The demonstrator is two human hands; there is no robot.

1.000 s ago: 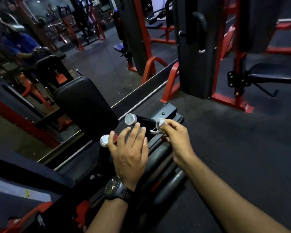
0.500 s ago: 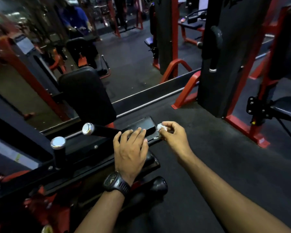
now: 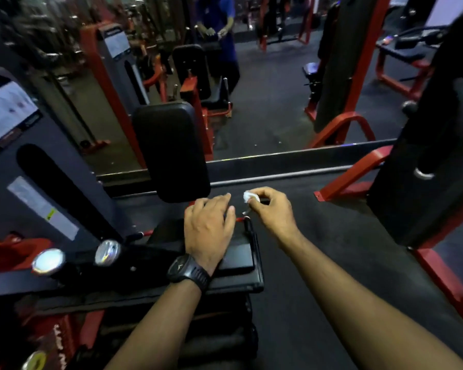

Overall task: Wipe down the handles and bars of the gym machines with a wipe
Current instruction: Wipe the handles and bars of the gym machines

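Observation:
My right hand [image 3: 271,212] pinches a small crumpled white wipe [image 3: 249,196] between thumb and fingertips, just above the far end of the black and red gym machine. My left hand [image 3: 207,231], with a black watch on the wrist, lies palm down with straight fingers over the machine's black seat pad [image 3: 238,256]. Two black handles with shiny chrome end caps [image 3: 108,251] [image 3: 48,261] stick out at the lower left, away from both hands. A thin black lever [image 3: 249,226] with a red base sits between my hands.
A black back pad [image 3: 171,150] stands upright just beyond my hands. A wall mirror [image 3: 265,102] behind it reflects machines and a person in blue. A black weight stack with a red frame [image 3: 422,169] stands at the right, dark rubber floor [image 3: 332,263] between.
The view has swung left, so the chrome-capped handles now sit at the lower left. My right hand has lifted off the handle end with the wipe; my left hand rests further along the seat.

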